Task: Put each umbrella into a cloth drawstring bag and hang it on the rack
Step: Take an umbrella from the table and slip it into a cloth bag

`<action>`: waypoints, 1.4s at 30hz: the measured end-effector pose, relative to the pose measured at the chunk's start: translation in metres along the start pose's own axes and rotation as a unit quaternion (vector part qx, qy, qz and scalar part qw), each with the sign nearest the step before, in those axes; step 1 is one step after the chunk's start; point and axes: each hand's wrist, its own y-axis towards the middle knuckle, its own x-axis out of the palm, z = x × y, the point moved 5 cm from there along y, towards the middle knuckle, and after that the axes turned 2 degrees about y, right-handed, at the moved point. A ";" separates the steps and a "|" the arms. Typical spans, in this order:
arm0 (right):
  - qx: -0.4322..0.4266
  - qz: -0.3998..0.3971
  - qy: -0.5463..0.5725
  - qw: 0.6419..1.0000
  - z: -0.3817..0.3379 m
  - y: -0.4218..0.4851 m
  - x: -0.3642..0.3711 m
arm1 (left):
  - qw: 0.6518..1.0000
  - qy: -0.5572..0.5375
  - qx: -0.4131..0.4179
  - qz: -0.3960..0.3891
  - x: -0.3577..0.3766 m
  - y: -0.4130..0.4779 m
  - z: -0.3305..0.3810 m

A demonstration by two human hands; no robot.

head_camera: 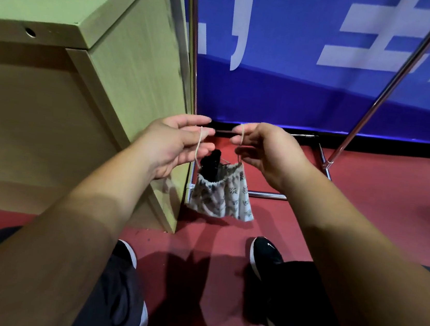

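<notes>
Umbrella (211,163) stands upright in the flowered bag (221,197), its dark top poking out of the gathered mouth. That bag hangs just below and between the left hand (175,147) and right hand (263,149). Each pinches a loop of drawstring (198,144), equally near. Rack (397,82) poles rise beyond.

I see the cabinet (136,85) crowding nine o'clock, rack poles (397,77) at twelve and two; open floor (381,188) at four.
</notes>
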 end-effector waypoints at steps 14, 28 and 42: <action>-0.134 -0.034 0.135 0.981 -0.013 -0.007 0.000 | 0.992 0.021 0.126 0.017 0.021 -0.003 0.013; 0.008 0.068 0.106 0.992 0.003 -0.008 -0.007 | 0.991 0.106 0.083 -0.002 0.016 -0.001 0.010; -0.095 0.243 -0.030 0.965 -0.018 -0.019 -0.054 | 0.956 0.242 0.119 0.112 -0.021 -0.001 0.024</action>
